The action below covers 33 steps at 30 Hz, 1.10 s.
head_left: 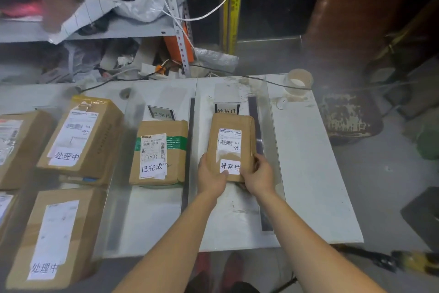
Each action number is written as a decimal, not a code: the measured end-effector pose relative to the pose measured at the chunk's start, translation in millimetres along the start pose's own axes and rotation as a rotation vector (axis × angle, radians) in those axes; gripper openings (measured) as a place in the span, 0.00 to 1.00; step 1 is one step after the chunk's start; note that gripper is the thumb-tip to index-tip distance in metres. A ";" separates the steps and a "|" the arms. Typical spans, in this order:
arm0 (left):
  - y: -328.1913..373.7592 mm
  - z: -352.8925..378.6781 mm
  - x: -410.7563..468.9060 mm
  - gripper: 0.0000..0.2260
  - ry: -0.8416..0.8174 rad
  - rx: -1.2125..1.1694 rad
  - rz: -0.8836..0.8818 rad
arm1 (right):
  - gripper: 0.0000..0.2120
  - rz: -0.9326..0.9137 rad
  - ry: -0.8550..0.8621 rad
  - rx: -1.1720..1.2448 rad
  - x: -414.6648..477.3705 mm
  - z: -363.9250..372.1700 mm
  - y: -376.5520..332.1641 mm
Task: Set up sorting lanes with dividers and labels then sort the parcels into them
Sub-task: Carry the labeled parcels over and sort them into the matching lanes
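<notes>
1. The worktop (308, 162) is a white board split into lanes by dark divider strips (185, 195); a tape roll (299, 81) sits near its far right corner.
2. A cluttered metal shelf (99, 31) stands beyond the far edge.
3. The small parcel (231, 124) lies between two strips, its far end covering part of a lane label (226, 109).
4. The left hand (210, 177) and right hand (257, 177) grip its near corners, thumbs on top; the fingers underneath are hidden.
5. Boxes (19, 140) at the left edge are cut off.

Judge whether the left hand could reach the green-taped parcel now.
Probably, yes: the green-taped parcel lies just across the flat divider, uncovered, but the left hand must first release the held parcel.
</notes>
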<state>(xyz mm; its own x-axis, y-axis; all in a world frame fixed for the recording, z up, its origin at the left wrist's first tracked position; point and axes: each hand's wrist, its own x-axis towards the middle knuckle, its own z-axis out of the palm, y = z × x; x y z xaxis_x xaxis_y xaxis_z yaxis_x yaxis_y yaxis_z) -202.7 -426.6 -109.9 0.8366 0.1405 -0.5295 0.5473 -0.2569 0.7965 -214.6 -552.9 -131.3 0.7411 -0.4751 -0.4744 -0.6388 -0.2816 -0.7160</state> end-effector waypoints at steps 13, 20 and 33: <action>84.7 -56.6 -24.6 0.36 0.006 0.034 0.283 | 0.24 -0.361 0.005 -0.070 -32.9 -48.5 -99.9; 122.7 -193.5 -49.9 0.35 0.175 0.361 0.466 | 0.26 -0.742 -0.171 -0.384 -79.1 -19.6 -185.5; 37.3 -494.5 -80.5 0.34 0.392 0.736 0.392 | 0.28 -1.030 -0.202 -0.731 -233.8 160.0 -281.8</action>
<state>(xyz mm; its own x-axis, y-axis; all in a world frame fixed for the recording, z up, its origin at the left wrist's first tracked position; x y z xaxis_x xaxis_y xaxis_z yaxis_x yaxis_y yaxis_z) -237.7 25.3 106.7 0.9808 0.1944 -0.0169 0.1818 -0.8793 0.4403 -174.8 -229.1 99.4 0.9361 0.3513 0.0141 0.3299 -0.8638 -0.3809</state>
